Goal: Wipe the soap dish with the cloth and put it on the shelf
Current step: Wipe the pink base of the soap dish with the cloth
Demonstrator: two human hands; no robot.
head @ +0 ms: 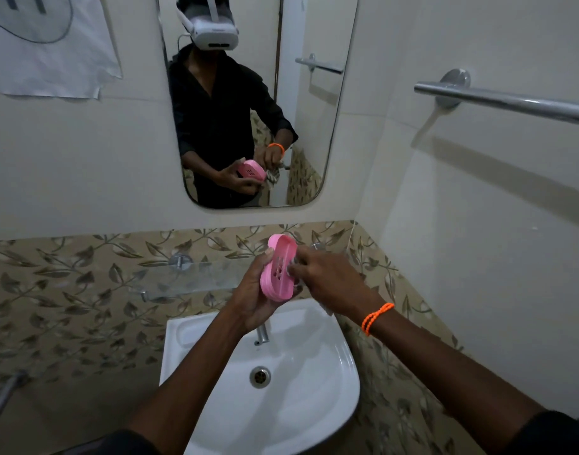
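**Mid-wipe: dish in hand, shelf step not done**

Head view: your left hand (253, 302) grips the pink soap dish (279, 269) from below and behind, fingers curled round its back, holding it up over the sink (317, 389) and tilted so the hollow side with the drain holes faces your right. Your right hand (331, 279) is curled on the cloth (294, 269), pressing it against the dish's right rim or inner face. Only a small grey-white bit of cloth shows between fingers and dish, plus a scrap hanging under the wrist; the rest is hidden by the hand. The orange bracelet (377, 318) sits on that right wrist.

The mirror (314, 103) repeats this from the front: the dish is held in one hand and a bunched cloth is pinched by the other at the dish's edge. It also shows the dish's underside, pink, with holes.

Progress, as a judgement: you are in the wiping step. I can't tell how much of the dish is already clean, since no dirt or wet patches are readable at this size. Left to do: finish the wipe, possibly the outside too, then set the dish on the glass shelf (189, 277), which is mounted on the leaf-patterned tiles just left of your hands and above the sink. The dish is near the shelf's right end but not on it. The tap (262, 333) is directly below your left hand.
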